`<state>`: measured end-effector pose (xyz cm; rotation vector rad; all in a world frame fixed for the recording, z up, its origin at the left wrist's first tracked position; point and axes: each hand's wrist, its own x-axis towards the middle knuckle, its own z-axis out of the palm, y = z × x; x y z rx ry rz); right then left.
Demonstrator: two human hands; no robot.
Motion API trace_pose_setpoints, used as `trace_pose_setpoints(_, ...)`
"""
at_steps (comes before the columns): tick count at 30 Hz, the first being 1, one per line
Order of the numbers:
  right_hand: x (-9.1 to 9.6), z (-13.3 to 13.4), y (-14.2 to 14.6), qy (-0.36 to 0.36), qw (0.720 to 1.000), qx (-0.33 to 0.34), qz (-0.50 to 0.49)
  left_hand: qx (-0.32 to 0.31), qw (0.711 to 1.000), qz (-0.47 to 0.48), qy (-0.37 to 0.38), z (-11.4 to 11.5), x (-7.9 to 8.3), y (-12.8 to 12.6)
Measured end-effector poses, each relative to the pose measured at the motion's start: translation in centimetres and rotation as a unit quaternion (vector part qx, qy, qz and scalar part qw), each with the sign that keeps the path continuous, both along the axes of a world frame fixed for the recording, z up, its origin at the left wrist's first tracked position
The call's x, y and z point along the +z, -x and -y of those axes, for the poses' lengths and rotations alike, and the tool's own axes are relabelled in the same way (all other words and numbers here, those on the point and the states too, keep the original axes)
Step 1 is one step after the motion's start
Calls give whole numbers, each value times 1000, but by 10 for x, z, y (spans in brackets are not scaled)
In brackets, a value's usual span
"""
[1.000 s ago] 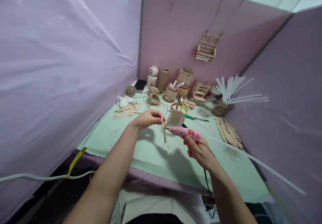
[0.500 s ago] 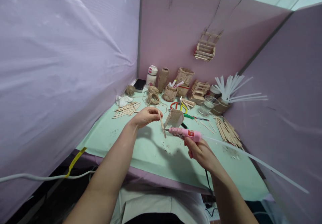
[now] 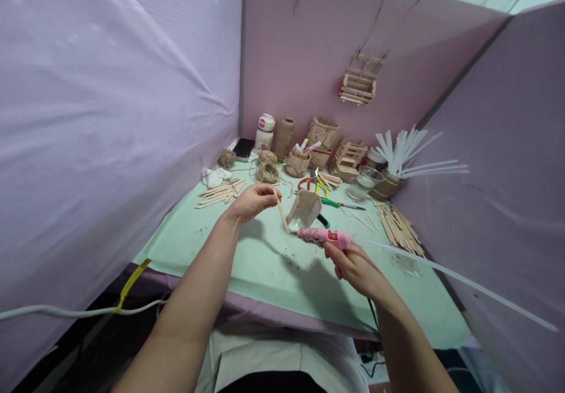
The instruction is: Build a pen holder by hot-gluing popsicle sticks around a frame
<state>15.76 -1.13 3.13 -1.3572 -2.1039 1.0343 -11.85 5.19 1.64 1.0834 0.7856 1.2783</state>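
Between the thumb and fingers of my left hand (image 3: 256, 202) is one end of a wooden craft stick (image 3: 283, 215), which slants down toward the table. My right hand (image 3: 353, 262) grips a pink hot glue gun (image 3: 324, 237), its nozzle at the lower end of the stick. A long clear glue stick (image 3: 459, 282) trails out of the back of the gun. Just behind the nozzle, a clear cup partly faced with craft sticks (image 3: 305, 207) stands tilted on the table.
Pliers (image 3: 318, 187) and a green-handled tool (image 3: 331, 203) lie behind the cup. Craft sticks are piled left (image 3: 220, 193) and right (image 3: 401, 228). Farther back are twine (image 3: 268, 167), a white bottle (image 3: 265, 132), stick-covered holders (image 3: 298, 162) and a pot of glue sticks (image 3: 388, 186).
The glue gun's nozzle has gone from partway along the craft stick to its lower end. My left hand has shifted slightly left and up, still pinching the stick.
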Motion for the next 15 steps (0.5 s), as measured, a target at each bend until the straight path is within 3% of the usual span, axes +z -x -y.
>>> trace_pose_setpoints(5, -9, -9, -10, 84, 996, -15, -1, 53, 998, 8, -20, -4, -2, -1)
trace_pose_setpoints(11, -24, -12, -10, 183, 983, 14, -6, 83, 986, -132, -58, -6, -3, -7)
trace_pose_setpoints(15, -33, -10, -9, 173, 985, -17, 17, 83, 977, -179, -83, -6, -4, -10)
